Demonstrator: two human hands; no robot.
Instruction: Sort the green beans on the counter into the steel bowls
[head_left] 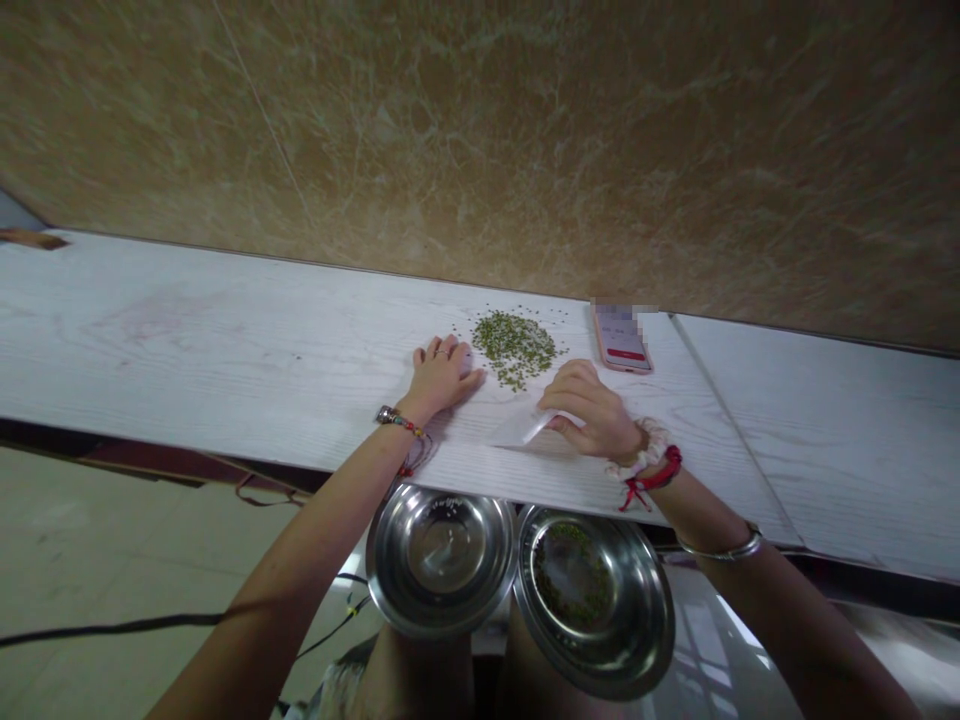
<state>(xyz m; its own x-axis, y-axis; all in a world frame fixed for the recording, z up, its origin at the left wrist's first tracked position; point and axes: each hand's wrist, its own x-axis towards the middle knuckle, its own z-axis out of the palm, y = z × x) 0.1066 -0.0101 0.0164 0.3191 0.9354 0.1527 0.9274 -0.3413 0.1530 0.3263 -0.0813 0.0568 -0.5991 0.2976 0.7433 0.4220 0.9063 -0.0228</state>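
Note:
A loose pile of small green beans (517,345), with some whitish grains among them, is spread on the white table. Just left of the pile, my left hand (441,378) rests palm down, its fingers apart and nothing in it. My right hand (589,408) is below and right of the beans, closed on a thin whitish sheet (517,428) that slants down to the tabletop. Under the table's front edge, at my legs, are two steel bowls. The left bowl (390,592) holds a few white grains; green beans lie in the right bowl (646,640).
A phone (622,340) with a lit screen lies at the back of the white table (225,340), right of the beans. Behind it rises a brown marbled wall (450,150). A seam crosses the tabletop on the right. Dark cables (120,628) run at lower left.

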